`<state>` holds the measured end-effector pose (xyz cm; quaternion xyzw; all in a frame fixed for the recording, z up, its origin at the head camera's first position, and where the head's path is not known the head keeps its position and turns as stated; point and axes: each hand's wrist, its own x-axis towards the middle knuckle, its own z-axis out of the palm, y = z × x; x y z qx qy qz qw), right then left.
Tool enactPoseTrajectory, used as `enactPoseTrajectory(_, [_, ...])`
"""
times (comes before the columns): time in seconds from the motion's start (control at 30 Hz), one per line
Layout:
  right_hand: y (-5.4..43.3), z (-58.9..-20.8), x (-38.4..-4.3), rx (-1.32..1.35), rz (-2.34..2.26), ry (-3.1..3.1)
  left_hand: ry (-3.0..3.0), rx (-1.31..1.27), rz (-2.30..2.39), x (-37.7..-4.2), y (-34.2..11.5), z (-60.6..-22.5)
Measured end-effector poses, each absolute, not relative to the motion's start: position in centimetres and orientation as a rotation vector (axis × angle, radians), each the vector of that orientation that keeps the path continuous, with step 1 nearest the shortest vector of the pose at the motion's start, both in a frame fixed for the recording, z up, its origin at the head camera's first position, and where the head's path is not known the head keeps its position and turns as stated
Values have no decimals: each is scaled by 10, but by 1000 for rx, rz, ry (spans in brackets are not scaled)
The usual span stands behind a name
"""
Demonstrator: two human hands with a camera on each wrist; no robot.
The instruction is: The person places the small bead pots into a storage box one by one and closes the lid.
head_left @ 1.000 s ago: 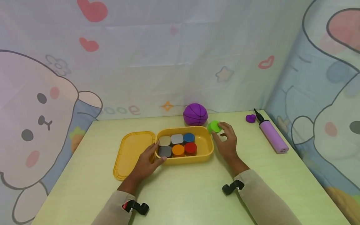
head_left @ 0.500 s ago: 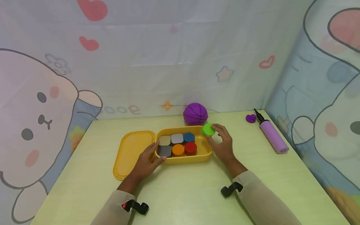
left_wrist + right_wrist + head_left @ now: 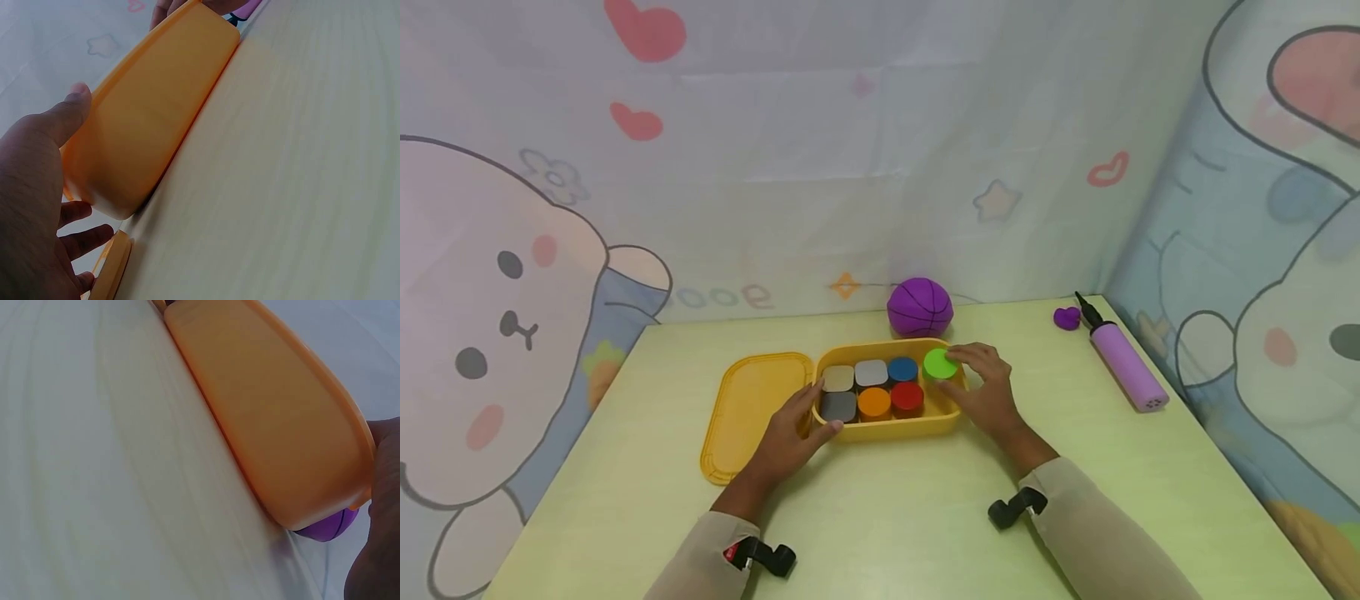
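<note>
My right hand (image 3: 991, 392) pinches a small round tub with a bright green lid (image 3: 940, 364) between thumb and fingers, inside the right end of the yellow plastic box (image 3: 891, 430). Beside it sit several small tubs: blue (image 3: 903, 369), red (image 3: 907, 396), orange (image 3: 874, 403), white (image 3: 872, 372), cream (image 3: 838, 378) and dark grey (image 3: 838, 406). My left hand (image 3: 788, 433) holds the box's left end, thumb at the front rim and fingers at the side. In the left wrist view that thumb (image 3: 75, 106) lies against the box wall (image 3: 144, 112). The right wrist view hides the green tub.
A yellow lid (image 3: 752, 412) lies flat left of the box. Behind the box stands a purple ball (image 3: 920, 307). At the table's (image 3: 880, 517) right side lie a pink-purple hand pump (image 3: 1126, 367) and a small purple object (image 3: 1067, 317). A printed cloth backdrop (image 3: 775, 167) rises behind.
My right hand has carried the green-lidded tub leftward, from beyond the box's right end, over the rim and down into its right end. My left hand has stayed at the box.
</note>
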<state>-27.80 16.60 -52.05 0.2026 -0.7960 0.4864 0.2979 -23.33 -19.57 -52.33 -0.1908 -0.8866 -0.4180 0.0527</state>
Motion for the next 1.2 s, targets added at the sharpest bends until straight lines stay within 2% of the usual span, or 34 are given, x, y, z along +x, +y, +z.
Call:
enactPoseTrajectory(0.5, [165,-518,-277,497,1346,-2329,-2695,-575,-1276,-234,-196,-523])
enactPoseTrajectory(0.97, [164,-511,-275,327,1478,-2511,-2681,-594,-1266,-234,-195,-522])
enactPoseTrajectory(1.2, [162,-510,-274,283,1393,-2580,-2681,-593,-1273,-232,-195,-523])
